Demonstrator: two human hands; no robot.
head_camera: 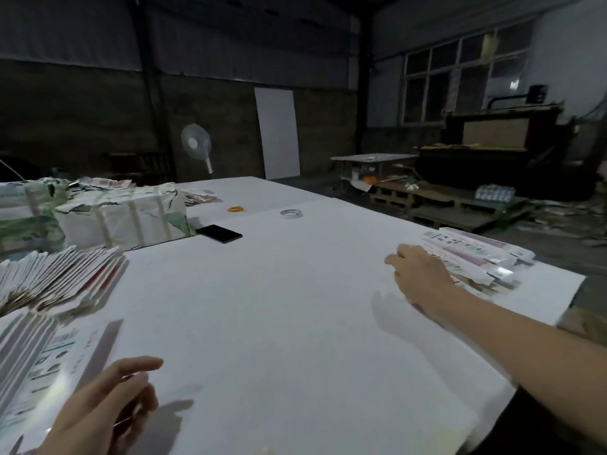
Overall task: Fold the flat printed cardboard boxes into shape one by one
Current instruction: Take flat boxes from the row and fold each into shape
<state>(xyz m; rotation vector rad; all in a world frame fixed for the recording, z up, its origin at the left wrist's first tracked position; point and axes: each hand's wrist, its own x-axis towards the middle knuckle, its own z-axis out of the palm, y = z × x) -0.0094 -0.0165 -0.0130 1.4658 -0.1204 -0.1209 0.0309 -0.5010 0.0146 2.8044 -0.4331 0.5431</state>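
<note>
Two hands work over a wide white table (279, 307) in a dim workshop. The right hand (417, 274), fingers loosely spread, rests on one stack of flat printed boxes (483, 257) at the table's right edge. The left hand (108, 405) hovers relaxed, holding nothing, beside folded boxes (36, 366). A fanned pile (56, 277), strapped bundles (124, 218), one black phone (219, 233) and two tape rolls (291, 213) lie beyond.

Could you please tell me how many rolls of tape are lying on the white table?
2: an orange roll beyond the black phone, and a clear roll to its right, apart from it. The stacks could hide others.
</note>
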